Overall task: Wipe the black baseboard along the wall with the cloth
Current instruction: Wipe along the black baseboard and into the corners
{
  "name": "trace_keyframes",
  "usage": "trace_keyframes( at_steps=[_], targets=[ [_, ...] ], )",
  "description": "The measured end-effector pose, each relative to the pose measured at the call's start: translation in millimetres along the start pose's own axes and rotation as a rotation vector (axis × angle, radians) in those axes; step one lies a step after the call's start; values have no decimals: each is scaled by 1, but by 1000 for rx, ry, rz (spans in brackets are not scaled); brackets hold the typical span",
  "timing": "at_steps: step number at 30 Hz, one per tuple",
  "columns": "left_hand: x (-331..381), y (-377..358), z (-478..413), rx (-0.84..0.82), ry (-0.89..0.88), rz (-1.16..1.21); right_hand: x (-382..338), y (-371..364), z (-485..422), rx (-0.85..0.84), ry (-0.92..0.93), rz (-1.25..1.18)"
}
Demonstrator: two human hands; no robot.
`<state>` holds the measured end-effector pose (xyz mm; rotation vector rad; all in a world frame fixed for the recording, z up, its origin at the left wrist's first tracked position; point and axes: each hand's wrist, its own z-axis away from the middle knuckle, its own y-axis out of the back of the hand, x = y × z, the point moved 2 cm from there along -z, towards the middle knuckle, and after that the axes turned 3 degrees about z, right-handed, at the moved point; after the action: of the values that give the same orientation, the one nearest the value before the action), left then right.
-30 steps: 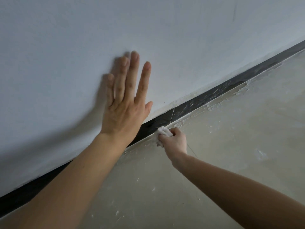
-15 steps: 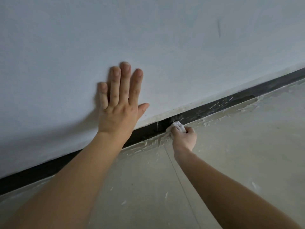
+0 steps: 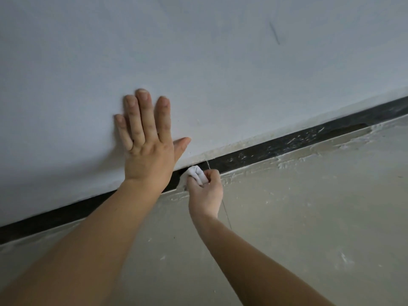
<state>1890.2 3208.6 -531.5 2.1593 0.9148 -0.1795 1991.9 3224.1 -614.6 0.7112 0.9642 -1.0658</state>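
The black baseboard (image 3: 276,149) runs as a slanted strip from lower left to upper right where the white wall (image 3: 220,62) meets the floor. White smears and scratches mark its right part. My right hand (image 3: 206,191) is shut on a small bunched white cloth (image 3: 196,173) and presses it against the baseboard near the middle of the view. My left hand (image 3: 148,142) lies flat on the wall just above and left of the cloth, fingers spread, holding nothing.
The beige floor (image 3: 309,217) below the baseboard carries plaster crust along the joint and scattered white specks. A thin line crosses the floor by my right wrist. A short dark mark (image 3: 274,33) shows on the wall at upper right.
The view shifted right and down along the wall. My right hand with the cloth rubbed right along the baseboard, then back left under my left thumb. My left hand stayed flat on the wall.
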Motion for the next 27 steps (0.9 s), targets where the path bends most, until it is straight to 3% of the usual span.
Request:
trace_keyframes(
  at_steps=[3,9,15,18,23,27],
  targets=[
    [0,7,1,-36,-15,10,-7,5,-4,27,-44,-118],
    [3,-2,1,-9,-6,-17,-10,41,-29,136,-26,-100],
    [6,-9,0,22,12,18,-19,87,-55,375,-19,-80],
    [5,-11,-1,30,17,31,-19,95,-50,325,22,-14],
    [8,-8,-3,14,23,61,7,52,-25,86,-6,131],
    [8,-6,-2,15,39,95,10,34,-28,147,-71,48]
  ],
)
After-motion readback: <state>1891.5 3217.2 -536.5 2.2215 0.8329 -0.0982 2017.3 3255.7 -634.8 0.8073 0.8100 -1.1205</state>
